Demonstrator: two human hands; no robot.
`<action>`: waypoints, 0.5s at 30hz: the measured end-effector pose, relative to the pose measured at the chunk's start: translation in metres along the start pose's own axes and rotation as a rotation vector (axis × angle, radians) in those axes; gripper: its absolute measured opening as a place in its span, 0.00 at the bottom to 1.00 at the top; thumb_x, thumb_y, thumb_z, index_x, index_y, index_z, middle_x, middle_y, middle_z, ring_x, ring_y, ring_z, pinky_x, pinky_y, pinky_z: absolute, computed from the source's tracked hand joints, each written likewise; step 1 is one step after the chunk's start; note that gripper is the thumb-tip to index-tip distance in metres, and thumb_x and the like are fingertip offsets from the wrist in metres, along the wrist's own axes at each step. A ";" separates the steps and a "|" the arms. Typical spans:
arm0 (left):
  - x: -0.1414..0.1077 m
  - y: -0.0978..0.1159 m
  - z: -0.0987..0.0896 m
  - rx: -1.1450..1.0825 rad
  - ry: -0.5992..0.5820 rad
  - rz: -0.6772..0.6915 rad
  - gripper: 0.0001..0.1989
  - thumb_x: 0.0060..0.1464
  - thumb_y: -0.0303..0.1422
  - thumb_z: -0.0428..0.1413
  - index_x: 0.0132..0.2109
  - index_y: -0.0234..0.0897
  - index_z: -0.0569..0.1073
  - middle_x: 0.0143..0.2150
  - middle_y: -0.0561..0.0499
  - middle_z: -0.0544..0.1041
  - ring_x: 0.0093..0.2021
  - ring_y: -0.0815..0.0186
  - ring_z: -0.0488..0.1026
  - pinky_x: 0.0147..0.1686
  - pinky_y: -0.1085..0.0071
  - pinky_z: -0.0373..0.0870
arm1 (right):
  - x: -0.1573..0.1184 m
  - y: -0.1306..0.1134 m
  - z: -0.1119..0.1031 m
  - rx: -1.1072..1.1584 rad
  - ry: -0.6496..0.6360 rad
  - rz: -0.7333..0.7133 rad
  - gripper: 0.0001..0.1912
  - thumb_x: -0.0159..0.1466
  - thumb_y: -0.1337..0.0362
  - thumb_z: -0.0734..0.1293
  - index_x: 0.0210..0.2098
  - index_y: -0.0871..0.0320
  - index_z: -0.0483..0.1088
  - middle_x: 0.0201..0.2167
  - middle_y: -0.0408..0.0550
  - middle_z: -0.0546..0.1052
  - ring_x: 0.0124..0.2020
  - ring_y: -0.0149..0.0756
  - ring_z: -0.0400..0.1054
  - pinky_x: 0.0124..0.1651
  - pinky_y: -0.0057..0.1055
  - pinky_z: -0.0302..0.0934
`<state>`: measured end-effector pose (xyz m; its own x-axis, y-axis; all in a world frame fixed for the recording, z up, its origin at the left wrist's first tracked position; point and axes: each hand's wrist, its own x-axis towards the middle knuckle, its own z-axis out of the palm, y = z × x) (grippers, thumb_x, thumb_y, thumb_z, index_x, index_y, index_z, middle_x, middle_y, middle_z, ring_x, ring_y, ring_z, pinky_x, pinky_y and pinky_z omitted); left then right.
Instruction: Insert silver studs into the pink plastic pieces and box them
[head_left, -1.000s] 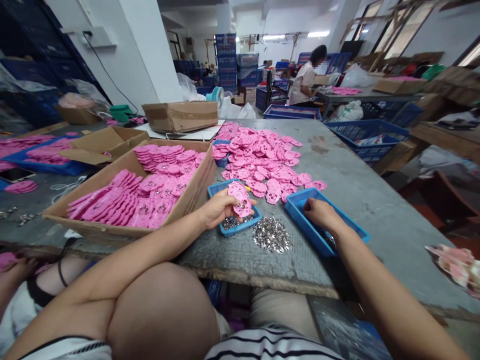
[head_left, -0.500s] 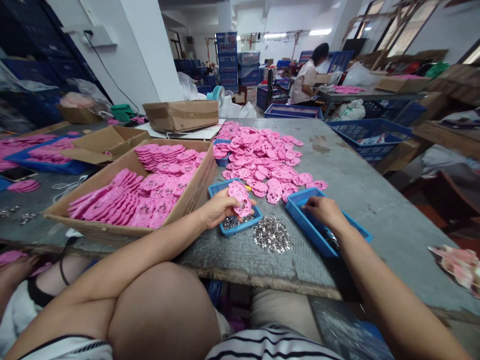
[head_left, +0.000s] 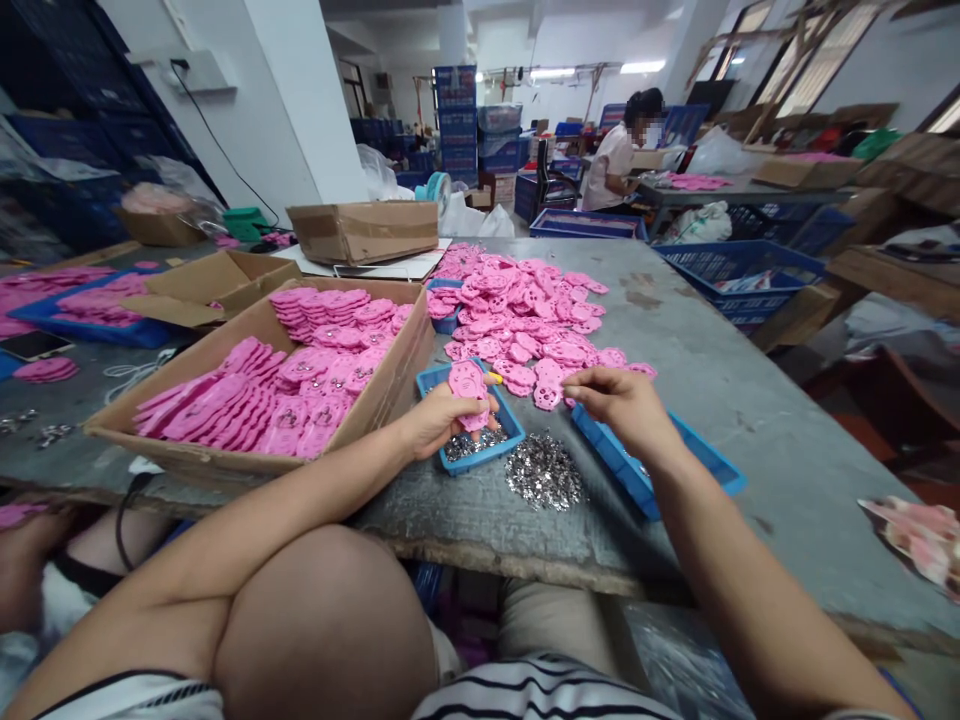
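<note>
My left hand (head_left: pixel 439 418) is closed on a pink plastic piece (head_left: pixel 468 385), held upright over a small blue tray (head_left: pixel 514 432) of shiny metal parts. Something yellow (head_left: pixel 495 378) shows beside the held piece. My right hand (head_left: pixel 621 402) is above the far left end of a longer blue tray (head_left: pixel 709 457), thumb and forefinger pinched together; whatever they hold is too small to make out. Between the two trays a heap of small metal parts (head_left: pixel 544 470) lies on the table. Just beyond my hands spreads a large pile of pink pieces (head_left: pixel 525 310).
To the left stands a cardboard box (head_left: pixel 390 400) full of stacked pink pieces, with an open carton (head_left: pixel 217 285) behind it. A blue basket (head_left: pixel 739 265) is past the table's right edge. Another person (head_left: pixel 615 160) sits at a far table. Someone's arm shows at the lower left.
My right hand has risen out of the longer blue tray and moved left, fingers pinched. The pink piece in my left hand has turned and shifted slightly left.
</note>
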<state>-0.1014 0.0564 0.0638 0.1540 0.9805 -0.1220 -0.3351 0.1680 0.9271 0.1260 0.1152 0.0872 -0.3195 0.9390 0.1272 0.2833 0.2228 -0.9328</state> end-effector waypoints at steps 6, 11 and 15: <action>0.001 0.003 0.000 -0.017 0.108 0.124 0.21 0.36 0.29 0.65 0.40 0.33 0.69 0.28 0.52 0.75 0.24 0.67 0.74 0.16 0.77 0.65 | 0.019 -0.024 0.051 0.018 -0.212 -0.148 0.05 0.53 0.65 0.67 0.27 0.58 0.77 0.22 0.42 0.74 0.23 0.28 0.61 0.27 0.27 0.55; 0.002 0.004 0.003 -0.031 0.238 0.221 0.24 0.33 0.29 0.67 0.40 0.33 0.69 0.26 0.54 0.74 0.23 0.68 0.73 0.17 0.77 0.65 | 0.033 -0.025 0.066 -0.057 -0.257 -0.239 0.07 0.54 0.69 0.66 0.26 0.56 0.77 0.27 0.44 0.77 0.31 0.31 0.68 0.36 0.30 0.60; 0.003 0.004 0.004 -0.009 0.247 0.263 0.24 0.33 0.30 0.68 0.39 0.33 0.69 0.26 0.55 0.74 0.23 0.68 0.73 0.18 0.76 0.65 | 0.040 -0.020 0.072 -0.024 -0.250 -0.198 0.02 0.53 0.68 0.67 0.26 0.58 0.73 0.20 0.40 0.71 0.25 0.29 0.63 0.31 0.28 0.57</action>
<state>-0.0989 0.0597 0.0685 -0.1673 0.9852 0.0373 -0.3422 -0.0935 0.9350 0.0425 0.1292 0.0867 -0.5823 0.7837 0.2161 0.2135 0.4040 -0.8895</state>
